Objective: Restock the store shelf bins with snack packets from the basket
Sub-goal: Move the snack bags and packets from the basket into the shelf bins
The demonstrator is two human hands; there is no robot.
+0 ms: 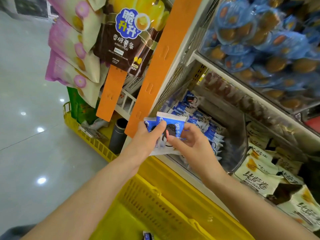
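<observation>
Restocking at the store shelf: my left hand (147,137) grips a small stack of blue-and-white foil cookie packets (170,125). Its thumb is pressed across the face of the front packet and its fingers (146,124) are curled behind the stack. My right hand (192,146) pinches the same front packet from the right, thumb on the printed cookie and bent fingers at its edge.

The stack is held over the near left corner of the clear plastic shelf bin (240,135). More matching blue packets (183,108) stand on edge in a row along the bin's left side.

Below my forearms, the slotted yellow plastic basket (155,196) sits against the foot of the shelf. One blue packet (148,236) shows at the near edge of the view, low in the basket.

To the right of the bin lie cream-coloured snack packets with dark lettering (259,181). On the shelf above is a clear bin of round golden cakes in blue wrappers (259,40).

Two orange hanging strips (155,66) run down the shelf end, and a dark brown bag of potato sticks (121,44) is clipped beside them. Farther left, a second yellow basket (97,144) rests on the glossy grey tiled floor (26,101), with a dark grey cylinder (119,135) standing in it.
</observation>
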